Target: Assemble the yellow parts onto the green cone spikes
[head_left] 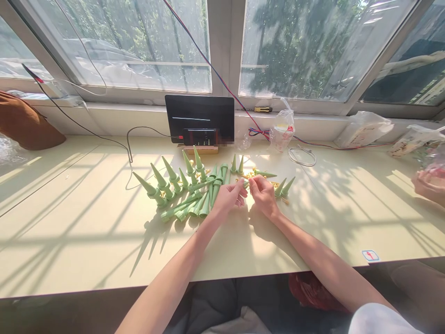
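My left hand [230,195] is closed in a pinch, with a bit of pale green showing at its fingertips; the fingers hide most of it. Almost touching it, my right hand [263,194] pinches with thumb and forefinger, and what it holds is too small to make out. Just behind both hands lie small yellow pieces [251,175] among green plastic spikes. Left of my hands, several hollow green tubes [205,204] lie in a pile. Beyond them a row of pointed green spikes [160,178] stands upright. Two more spikes [285,187] stand right of my right hand.
A dark tablet [200,118] leans by the window, with a cable running left. Plastic bags [282,130], a coiled cable [301,157] and a yellow cutter [263,109] are at the back. Another person's hand [431,185] is at the far right. A brown object [26,123] sits at left.
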`<state>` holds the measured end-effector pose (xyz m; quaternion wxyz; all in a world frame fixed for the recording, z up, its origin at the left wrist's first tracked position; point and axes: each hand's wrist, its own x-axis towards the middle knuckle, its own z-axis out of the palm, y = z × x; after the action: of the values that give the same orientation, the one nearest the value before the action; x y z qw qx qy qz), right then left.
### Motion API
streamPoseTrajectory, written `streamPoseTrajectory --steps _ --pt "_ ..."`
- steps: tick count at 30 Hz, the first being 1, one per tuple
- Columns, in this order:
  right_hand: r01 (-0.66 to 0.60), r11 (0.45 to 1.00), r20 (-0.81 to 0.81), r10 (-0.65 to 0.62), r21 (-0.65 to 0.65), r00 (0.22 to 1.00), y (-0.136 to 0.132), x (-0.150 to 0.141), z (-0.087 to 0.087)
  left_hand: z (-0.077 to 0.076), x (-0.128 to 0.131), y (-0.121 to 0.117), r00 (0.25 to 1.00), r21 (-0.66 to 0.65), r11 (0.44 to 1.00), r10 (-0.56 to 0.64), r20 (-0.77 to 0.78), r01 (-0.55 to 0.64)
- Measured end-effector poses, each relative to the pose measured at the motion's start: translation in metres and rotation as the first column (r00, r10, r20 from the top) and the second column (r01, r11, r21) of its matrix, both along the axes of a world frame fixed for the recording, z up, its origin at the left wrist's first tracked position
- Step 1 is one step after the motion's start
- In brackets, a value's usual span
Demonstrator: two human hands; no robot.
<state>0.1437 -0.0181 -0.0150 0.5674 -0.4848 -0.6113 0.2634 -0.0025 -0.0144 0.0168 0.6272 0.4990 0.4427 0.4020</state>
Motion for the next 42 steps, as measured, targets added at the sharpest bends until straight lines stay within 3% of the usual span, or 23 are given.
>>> streamPoseTrajectory --steps 5,14,21,27,34,39,42 --pt "-0.017 1.000 -0.082 0.017 0.000 0.996 0.000 0.000 0.000 0.000 -0.002 0.000 0.997 -0.065 0.997 -0.044 0.061 0.048" --pt "0.008 0.999 -0.041 -0.009 -0.042 0.999 0.002 0.003 -0.004 -0.005 -0.005 0.003 0.989 -0.076 0.992 -0.094 0.110 0.103" --pt "0.031 0.998 -0.039 -0.033 -0.058 0.999 0.002 0.004 -0.002 -0.002 -0.006 0.000 0.989 -0.046 0.988 -0.145 0.036 0.147" --pt "0.049 0.997 -0.014 -0.050 -0.055 0.999 0.002 0.004 0.000 -0.003 -0.007 -0.003 0.979 0.095 0.981 -0.155 -0.132 0.168" --pt "0.033 0.998 -0.036 -0.035 -0.048 0.999 -0.002 0.002 0.005 -0.004 -0.004 -0.004 0.969 0.228 0.964 -0.078 -0.236 0.134" --pt "0.017 0.999 -0.063 -0.019 -0.046 0.998 -0.003 0.001 0.009 -0.015 -0.002 0.001 0.953 0.461 0.884 0.071 -0.294 0.077" --pt "0.021 0.998 -0.059 -0.024 -0.057 0.998 -0.003 0.002 0.009 -0.019 -0.001 0.002 0.940 0.536 0.842 0.139 -0.312 0.053"
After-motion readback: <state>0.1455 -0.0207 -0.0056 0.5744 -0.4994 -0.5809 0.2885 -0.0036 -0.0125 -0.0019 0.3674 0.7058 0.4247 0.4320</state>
